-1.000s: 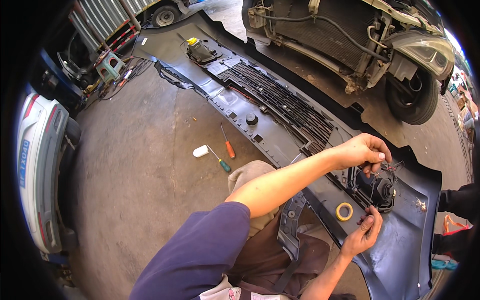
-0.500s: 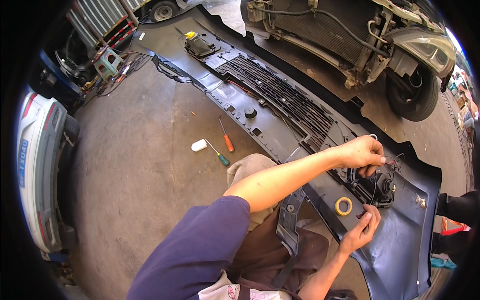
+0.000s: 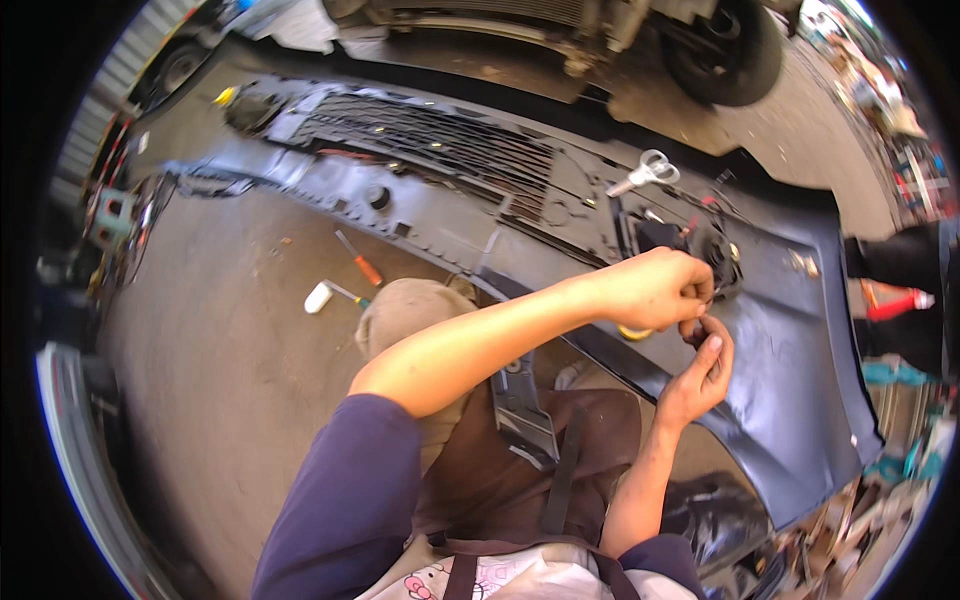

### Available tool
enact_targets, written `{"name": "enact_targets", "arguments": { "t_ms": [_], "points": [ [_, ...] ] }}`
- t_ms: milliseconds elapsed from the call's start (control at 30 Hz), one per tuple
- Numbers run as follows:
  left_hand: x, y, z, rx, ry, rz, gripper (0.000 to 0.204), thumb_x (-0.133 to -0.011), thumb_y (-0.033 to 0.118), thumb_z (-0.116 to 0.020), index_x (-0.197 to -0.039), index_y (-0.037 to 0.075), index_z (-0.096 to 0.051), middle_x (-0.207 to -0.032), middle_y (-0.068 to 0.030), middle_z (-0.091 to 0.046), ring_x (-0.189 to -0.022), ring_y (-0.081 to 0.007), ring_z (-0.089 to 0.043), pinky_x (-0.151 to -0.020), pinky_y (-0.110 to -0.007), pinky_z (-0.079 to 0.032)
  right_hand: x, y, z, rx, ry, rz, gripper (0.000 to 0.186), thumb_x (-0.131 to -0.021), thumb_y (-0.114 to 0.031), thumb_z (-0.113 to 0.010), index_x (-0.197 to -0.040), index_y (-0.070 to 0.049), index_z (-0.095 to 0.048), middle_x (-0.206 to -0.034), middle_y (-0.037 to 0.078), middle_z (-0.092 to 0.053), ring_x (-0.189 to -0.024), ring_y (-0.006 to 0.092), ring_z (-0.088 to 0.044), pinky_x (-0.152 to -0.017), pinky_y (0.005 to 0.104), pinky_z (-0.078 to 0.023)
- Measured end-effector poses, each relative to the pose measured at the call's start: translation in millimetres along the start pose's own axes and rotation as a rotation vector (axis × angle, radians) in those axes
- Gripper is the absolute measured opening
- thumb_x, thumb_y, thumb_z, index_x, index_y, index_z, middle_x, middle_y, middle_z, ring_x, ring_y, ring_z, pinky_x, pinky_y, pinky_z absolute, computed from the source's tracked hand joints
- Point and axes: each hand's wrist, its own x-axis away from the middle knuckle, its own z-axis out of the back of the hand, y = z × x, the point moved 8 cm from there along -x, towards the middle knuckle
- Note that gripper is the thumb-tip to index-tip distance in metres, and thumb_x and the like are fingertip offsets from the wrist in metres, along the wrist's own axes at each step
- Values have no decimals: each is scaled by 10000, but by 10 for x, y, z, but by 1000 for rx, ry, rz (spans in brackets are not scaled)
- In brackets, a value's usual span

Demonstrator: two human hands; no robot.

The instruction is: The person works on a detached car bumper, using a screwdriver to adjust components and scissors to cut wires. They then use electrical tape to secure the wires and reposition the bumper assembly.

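A large dark bumper cover (image 3: 770, 340) lies inner side up in front of me, with a slatted grille (image 3: 430, 150) along its middle. Over its right end my left hand (image 3: 665, 288) is closed in a pinch. My right hand (image 3: 703, 372), just below, has its fingers curled and nearly meets the left. Whatever is between the fingertips is too small to make out. Beyond the hands sits a round black lamp unit (image 3: 718, 250) with thin wires, partly covered by my left hand. White-handled scissors (image 3: 648, 175) rest beside it. A yellow tape roll (image 3: 634, 332) peeks out below my left wrist.
On the floor at left lie an orange-handled screwdriver (image 3: 368, 270), a green-handled screwdriver (image 3: 345, 292) and a white object (image 3: 318, 297). A car with an exposed front and wheel (image 3: 725, 55) stands beyond the bumper. Another person's dark-clad legs (image 3: 895, 295) are at right.
My left hand has come down from beside the lamp unit to meet my right hand. The scissors now show fully. The whole view has turned and shifted.
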Motion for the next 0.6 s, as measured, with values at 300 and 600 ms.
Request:
{"name": "enact_targets", "arguments": {
  "t_ms": [300, 600],
  "points": [
    [27, -261, -701, -344, 97, -35, 253, -910, 168, -598, -1085, -15, -593, -812, -193, -690, -773, -393, -669, -691, -473, -520, -71, 318, 377, -87, 194, -133, 368, -1054, -241, -459, -1109, 75, -638, -1111, 142, -665, -905, 186, -617, -798, 326, -523],
    [108, -572, -874, -734, -187, -24, 271, -902, 225, -616, -1016, -21, -622, -835, -178, -699, -792, -370, -686, -675, -476, -543, -54, 207, 194, -66, 115, -20, 349, -1056, -214, -442, -1185, 59, -618, -1222, 145, -639, -988, 208, -627, -827, 345, -533]
  ]
}}
